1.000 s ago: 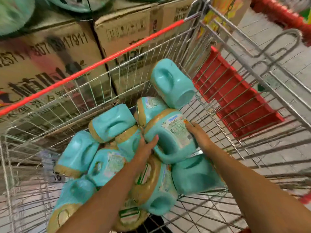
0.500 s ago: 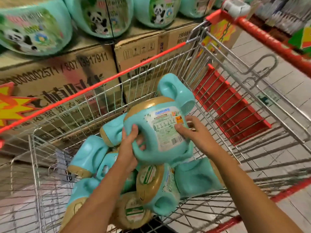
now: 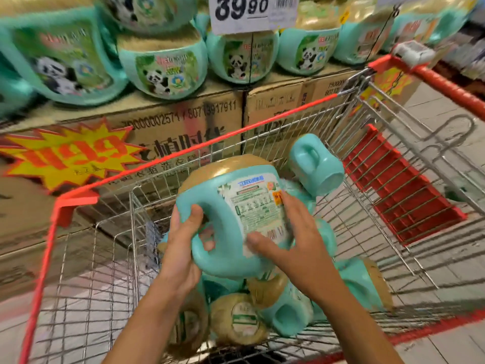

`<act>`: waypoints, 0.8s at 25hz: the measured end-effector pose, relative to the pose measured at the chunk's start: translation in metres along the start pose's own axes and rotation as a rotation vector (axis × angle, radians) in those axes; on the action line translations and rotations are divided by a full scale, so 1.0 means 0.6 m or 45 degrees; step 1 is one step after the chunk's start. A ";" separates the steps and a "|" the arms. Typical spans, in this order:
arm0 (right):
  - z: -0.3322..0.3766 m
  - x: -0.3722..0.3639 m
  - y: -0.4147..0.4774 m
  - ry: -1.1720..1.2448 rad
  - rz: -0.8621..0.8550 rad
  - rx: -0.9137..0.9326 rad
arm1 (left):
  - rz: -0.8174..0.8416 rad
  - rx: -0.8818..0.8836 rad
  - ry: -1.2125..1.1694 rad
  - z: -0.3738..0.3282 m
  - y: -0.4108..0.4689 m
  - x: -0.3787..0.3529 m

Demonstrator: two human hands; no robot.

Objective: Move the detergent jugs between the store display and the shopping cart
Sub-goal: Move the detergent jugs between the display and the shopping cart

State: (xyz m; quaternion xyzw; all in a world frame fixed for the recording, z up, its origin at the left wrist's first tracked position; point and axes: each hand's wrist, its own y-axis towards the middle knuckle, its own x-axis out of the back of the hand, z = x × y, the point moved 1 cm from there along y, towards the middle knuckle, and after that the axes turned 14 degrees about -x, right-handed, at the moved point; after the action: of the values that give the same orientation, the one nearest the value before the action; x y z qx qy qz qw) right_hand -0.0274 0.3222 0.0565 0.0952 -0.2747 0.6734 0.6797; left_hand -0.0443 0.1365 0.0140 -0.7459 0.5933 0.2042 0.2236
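Note:
A teal detergent jug (image 3: 225, 206) with a gold top and a white back label hangs above the wire shopping cart (image 3: 262, 127). My left hand (image 3: 183, 240) grips its handle, fingers curled through the loop. My right hand (image 3: 294, 237) lies spread against the label side, fingers fairly straight. Under the lifted jug, several more teal jugs (image 3: 286, 313) lie piled in the cart, and one jug (image 3: 315, 164) leans on the far wire side. The store display holds a row of panda-label jugs (image 3: 162, 67) on cardboard boxes (image 3: 183, 116).
The cart's red folded child seat (image 3: 399, 187) is at the right, its red handle (image 3: 446, 85) beyond. A 39.90 price sign (image 3: 252, 11) hangs over the display. A yellow and red starburst tag (image 3: 70, 153) sticks to the boxes. Tiled floor lies to the right.
The jug has come up out of the pile in both hands, higher than half a second ago. The view has tilted up, bringing the display jugs into sight.

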 end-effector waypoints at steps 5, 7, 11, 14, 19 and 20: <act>0.032 -0.064 -0.002 0.335 0.195 -0.185 | 0.131 -0.229 0.263 -0.066 -0.036 0.024; 0.023 -0.063 -0.002 0.777 0.450 -0.228 | 0.074 -0.273 0.340 -0.084 -0.051 0.036; 0.008 -0.076 -0.008 1.043 0.957 -0.291 | -0.104 -0.156 0.191 -0.067 -0.097 0.046; 0.026 -0.100 -0.021 0.882 1.205 -0.324 | -0.207 -0.119 -0.091 -0.056 -0.148 0.052; 0.098 -0.147 -0.085 0.575 1.135 -0.064 | -0.514 -0.406 -0.165 -0.092 -0.235 0.091; 0.115 -0.155 -0.105 0.524 1.141 0.050 | -0.614 -0.463 -0.117 -0.102 -0.251 0.105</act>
State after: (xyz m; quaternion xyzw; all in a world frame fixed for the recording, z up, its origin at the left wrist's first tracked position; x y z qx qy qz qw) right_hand 0.0222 0.2026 0.0823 -0.1544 -0.1360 0.9094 0.3615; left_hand 0.1188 0.0807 0.0421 -0.8830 0.3421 0.2815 0.1551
